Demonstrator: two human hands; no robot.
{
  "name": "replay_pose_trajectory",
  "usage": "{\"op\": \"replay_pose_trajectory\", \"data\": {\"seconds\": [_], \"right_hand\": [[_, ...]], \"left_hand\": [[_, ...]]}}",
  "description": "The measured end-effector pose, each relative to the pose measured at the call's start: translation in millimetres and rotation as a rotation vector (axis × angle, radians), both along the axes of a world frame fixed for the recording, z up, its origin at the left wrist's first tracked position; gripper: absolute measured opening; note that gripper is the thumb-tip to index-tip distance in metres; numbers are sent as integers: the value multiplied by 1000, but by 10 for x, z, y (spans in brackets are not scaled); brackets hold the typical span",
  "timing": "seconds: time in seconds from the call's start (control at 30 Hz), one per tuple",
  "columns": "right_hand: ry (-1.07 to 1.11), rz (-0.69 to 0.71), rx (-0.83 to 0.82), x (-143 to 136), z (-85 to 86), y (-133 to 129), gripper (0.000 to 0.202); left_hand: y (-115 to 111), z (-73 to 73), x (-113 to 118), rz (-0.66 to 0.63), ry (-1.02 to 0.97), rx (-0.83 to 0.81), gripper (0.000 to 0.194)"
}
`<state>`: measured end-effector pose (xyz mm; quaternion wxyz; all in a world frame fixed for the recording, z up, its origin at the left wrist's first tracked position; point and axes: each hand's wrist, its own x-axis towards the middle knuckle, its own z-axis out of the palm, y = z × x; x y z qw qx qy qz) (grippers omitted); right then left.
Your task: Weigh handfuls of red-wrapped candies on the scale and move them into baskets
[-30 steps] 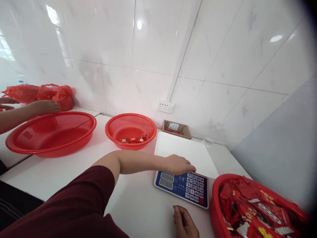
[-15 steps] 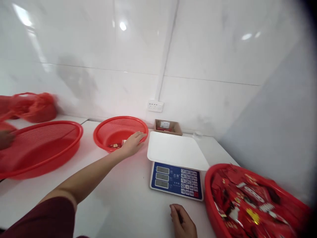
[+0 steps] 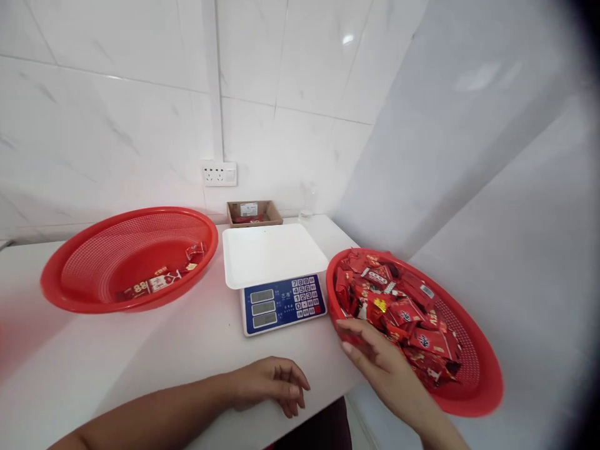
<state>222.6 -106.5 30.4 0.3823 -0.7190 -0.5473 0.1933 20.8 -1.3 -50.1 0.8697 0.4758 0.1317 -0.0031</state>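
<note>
My left hand [image 3: 274,386] rests over the white table in front of the digital scale [image 3: 284,304]. Its fingers are loosely bent and apart, with nothing in them. At the near left rim of a red plastic basket [image 3: 490,369] is my right hand [image 3: 375,359], its thumb and fingers apart and empty. I cannot tell whether it touches the rim. That basket holds a heap of red snack packets [image 3: 403,312]. On the scale's top is a bare white weighing pan [image 3: 272,253].
Left of the scale stands another red basket [image 3: 70,290] with several packets [image 3: 152,282] inside. Behind the scale are a small cardboard box [image 3: 269,212], a clear container [image 3: 307,209] and a wall socket [image 3: 219,174]. Walls close off the back and right.
The view has turned right. My left hand has come back from the left basket to the table before the scale. My right hand has moved to the right basket's rim.
</note>
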Motion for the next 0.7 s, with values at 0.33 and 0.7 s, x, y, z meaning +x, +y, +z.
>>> {"op": "replay_pose_trajectory", "data": {"seconds": [0.33,0.7], "right_hand": [[-530,-65,-510,677,23,-43,44],[-341,-237,-417,781,261,83,25]], "left_hand": [[323,19,-96,211,29,-185,27],[383,-1,-78,203,38,-225,30]]}}
